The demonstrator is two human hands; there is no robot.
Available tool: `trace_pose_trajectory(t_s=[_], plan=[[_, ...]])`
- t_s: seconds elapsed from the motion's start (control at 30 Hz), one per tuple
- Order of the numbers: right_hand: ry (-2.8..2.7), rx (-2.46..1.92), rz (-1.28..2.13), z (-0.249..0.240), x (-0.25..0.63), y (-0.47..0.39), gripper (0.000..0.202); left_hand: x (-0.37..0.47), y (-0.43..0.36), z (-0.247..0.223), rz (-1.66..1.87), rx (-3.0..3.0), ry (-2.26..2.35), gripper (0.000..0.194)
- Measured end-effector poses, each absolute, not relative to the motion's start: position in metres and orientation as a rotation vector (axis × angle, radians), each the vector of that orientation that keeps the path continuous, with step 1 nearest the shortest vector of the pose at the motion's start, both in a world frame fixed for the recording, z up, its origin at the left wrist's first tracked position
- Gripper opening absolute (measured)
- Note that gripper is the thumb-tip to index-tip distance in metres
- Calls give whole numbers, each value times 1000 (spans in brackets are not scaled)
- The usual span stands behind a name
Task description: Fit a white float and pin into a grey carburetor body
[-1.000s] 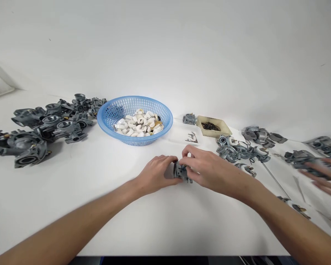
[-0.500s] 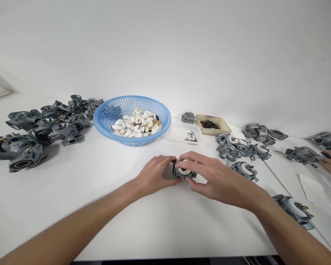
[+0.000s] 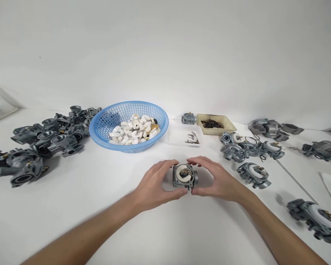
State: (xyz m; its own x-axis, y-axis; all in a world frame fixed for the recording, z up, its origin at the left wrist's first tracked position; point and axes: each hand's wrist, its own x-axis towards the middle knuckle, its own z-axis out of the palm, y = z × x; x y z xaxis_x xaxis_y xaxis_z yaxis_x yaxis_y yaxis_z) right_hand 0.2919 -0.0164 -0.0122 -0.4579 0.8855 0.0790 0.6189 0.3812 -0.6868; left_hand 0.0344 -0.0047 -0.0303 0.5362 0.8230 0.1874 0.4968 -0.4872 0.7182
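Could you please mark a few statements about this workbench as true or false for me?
1. Both hands hold one grey metal part between them. True: the left hand and right hand grip it from either side.
2. The blue basket holds black rings. False: it holds white curved pieces; the black rings lie in the tan tray.
3. A heap of grey metal parts lies left of the basket. True.
4. The held part is empty inside. False: a white piece sits in its open face.
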Motion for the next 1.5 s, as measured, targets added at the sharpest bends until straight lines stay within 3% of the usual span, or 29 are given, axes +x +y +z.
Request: trace_pose_trajectory(t_s=[0.2, 0.37, 0.6, 1.07, 1.33, 1.5], plan=[[-2173, -1275, 818, -28, 293, -12, 64, 48, -10, -33, 893, 2153, 1069, 43], [-2163, -1248, 832, -32, 292, -10, 68, 51, -8, -40, 1043, 2239, 1057, 33], [-2120, -1208, 860, -30, 288, -12, 67, 49, -4, -44, 1090, 2315, 972, 34], [-2117, -1250, 853, -27, 286, -13, 69, 52, -5, -37, 785, 2017, 1039, 27], [-2171, -1253, 861, -27, 290, -13, 73, 47, -5, -35, 771, 2044, 996, 41], [-2123, -1355, 576, -7, 304, 7, 44, 44, -6, -40, 786, 2072, 965, 48]])
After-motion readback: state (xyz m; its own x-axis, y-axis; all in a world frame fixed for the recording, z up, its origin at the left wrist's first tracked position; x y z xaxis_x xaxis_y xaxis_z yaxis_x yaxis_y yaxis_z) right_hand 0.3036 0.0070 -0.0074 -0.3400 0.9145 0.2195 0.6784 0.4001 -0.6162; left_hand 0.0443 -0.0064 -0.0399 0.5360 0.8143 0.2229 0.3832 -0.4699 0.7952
